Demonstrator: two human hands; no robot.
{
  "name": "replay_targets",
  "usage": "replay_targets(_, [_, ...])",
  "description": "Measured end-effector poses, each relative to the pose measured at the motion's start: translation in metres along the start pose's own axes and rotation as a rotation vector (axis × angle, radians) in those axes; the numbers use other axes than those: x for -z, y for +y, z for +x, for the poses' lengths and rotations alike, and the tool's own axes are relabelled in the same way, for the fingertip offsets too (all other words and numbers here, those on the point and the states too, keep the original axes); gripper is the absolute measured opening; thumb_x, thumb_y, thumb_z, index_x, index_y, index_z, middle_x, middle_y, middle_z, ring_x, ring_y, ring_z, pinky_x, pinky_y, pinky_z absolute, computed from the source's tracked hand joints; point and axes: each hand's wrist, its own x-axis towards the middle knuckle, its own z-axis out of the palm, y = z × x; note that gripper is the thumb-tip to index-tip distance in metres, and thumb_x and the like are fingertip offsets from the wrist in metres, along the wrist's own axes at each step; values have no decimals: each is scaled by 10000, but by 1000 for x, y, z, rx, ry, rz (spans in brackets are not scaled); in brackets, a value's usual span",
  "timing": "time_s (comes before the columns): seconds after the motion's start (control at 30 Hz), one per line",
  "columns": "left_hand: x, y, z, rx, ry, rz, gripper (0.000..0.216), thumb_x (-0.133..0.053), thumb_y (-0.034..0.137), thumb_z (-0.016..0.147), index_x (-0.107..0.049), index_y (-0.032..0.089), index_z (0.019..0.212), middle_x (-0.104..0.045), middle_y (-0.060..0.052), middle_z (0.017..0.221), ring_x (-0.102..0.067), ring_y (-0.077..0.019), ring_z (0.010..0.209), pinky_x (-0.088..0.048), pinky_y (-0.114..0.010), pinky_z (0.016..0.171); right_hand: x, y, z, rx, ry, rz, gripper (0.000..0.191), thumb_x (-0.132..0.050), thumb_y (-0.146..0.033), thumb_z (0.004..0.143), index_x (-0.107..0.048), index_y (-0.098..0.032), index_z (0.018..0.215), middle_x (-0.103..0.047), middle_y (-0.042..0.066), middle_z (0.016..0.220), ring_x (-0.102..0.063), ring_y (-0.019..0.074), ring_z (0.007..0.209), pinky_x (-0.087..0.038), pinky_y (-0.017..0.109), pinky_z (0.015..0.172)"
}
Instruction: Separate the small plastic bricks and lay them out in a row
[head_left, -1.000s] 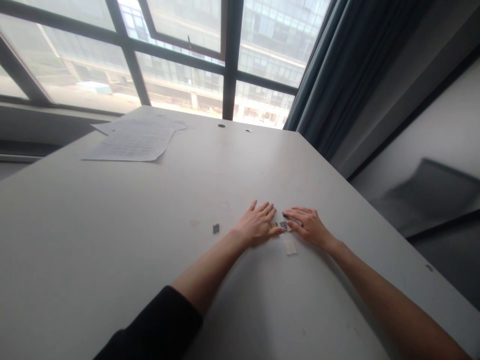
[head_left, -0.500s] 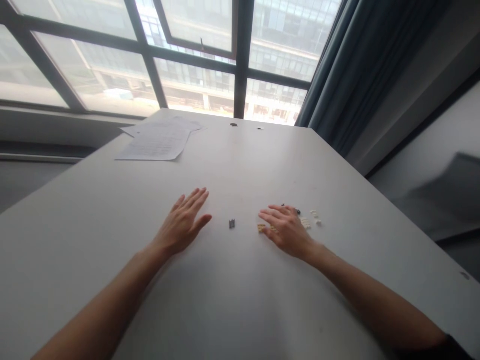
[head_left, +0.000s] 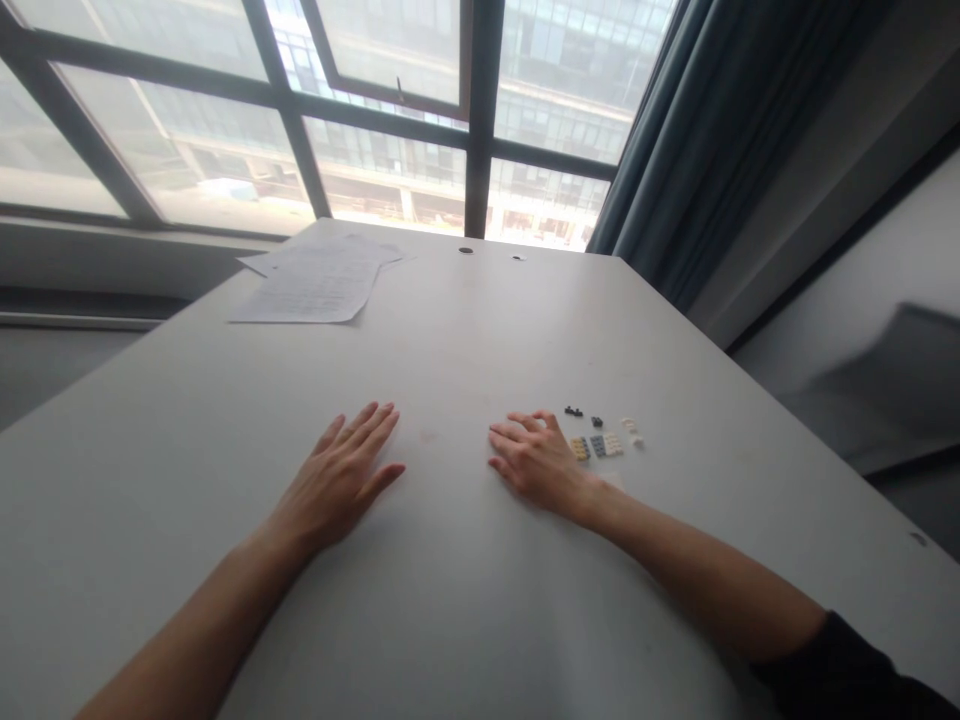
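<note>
My left hand [head_left: 339,480] lies flat on the grey table [head_left: 465,600], palm down, fingers stretched out and holding nothing. My right hand [head_left: 536,462] also rests palm down, fingers apart and slightly bent. Just right of it lies a row of small flat toy bricks: a tan one [head_left: 579,448], a grey one [head_left: 598,446] and a cream one [head_left: 613,444]. Tiny black pieces [head_left: 574,411] and small white pieces [head_left: 628,424] lie a little farther off. No piece shows between my two hands.
Printed paper sheets [head_left: 315,280] lie at the far left of the table. Two round holes [head_left: 466,250] sit near the far edge, by the large window. A dark curtain [head_left: 697,150] hangs at the right, beyond the table's right edge.
Both hands slid left, the left one from beside the bricks. The right hand uncovered the row of bricks. The small grey piece seen between the hands is out of sight now.
</note>
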Motion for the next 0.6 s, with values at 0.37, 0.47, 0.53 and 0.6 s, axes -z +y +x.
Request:
replay_targets(0.37, [-2,-2,0,-3,-2,6,730,-194,613,923,-256,126,1464,-325,-114,1501,-233,-258,1413,-188,-492,1152,8,93,-66,-280,81,60,288,-456,-389,941,-661,-267,1102,-645,30,1227,-505,248,1218,-278,487,992])
replay_targets(0.47, [-1,-2,0,4,19,-6,720,-203,611,923,-254,139,1464,-318,-117,1505,-232,-259,1414,-196,-495,1151,5,90,-67,-290,137,127,302,-457,-399,934,-664,-262,1107,-642,40,1231,-500,251,1227,-284,495,1018])
replay_targets(0.53, [1,-1,0,15,46,-40,718,-218,622,916,-259,157,1463,-327,-114,1503,-246,-263,1409,-209,-499,1150,3,89,-68,-306,229,231,325,-461,-420,923,-659,-251,1117,-633,54,1242,-512,245,1215,-312,478,1034])
replay_targets(0.6, [2,-3,-4,78,96,-118,705,-226,624,915,-278,171,1453,-349,-106,1494,-278,-263,1397,-244,-488,1145,1,92,-72,-375,381,420,366,-467,-459,907,-648,-231,1129,-630,76,1239,-534,241,1192,-360,453,1030])
